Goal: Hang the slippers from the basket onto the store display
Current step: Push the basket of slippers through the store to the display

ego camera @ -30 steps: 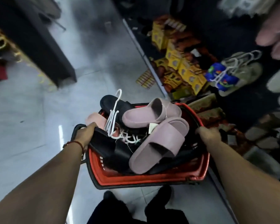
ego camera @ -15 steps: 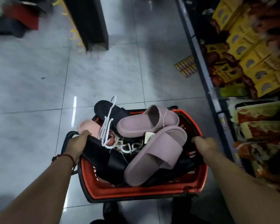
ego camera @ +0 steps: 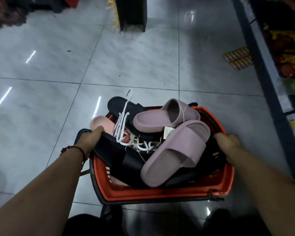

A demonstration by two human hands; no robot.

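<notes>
Red-orange plastic with slotted walls and a dark rim forms the basket (ego camera: pixel 160 193) you hold low in front of you. It is heaped with smooth, thick-soled foam slippers (ego camera: pixel 174 154): two chunky mauve ones lie on top, a matte black slide (ego camera: pixel 119 154) lies along the left side, and a pale pink slide (ego camera: pixel 100 123) pokes over the left rim. Thin white hangers (ego camera: pixel 123 123) are tangled among them. Your left hand (ego camera: pixel 90 138), with a red thread bracelet (ego camera: pixel 75 148) at the wrist, curls its fingers over the basket's left edge. Your right hand (ego camera: pixel 228 140) wraps the right edge the same way, and both arms stretch forward. Glossy grey floor tiles (ego camera: pixel 126 62) lie open ahead and to the left. A grey shelf edge (ego camera: pixel 262 74) runs close along the right, and a dark display stand (ego camera: pixel 131 12) sits well ahead.
</notes>
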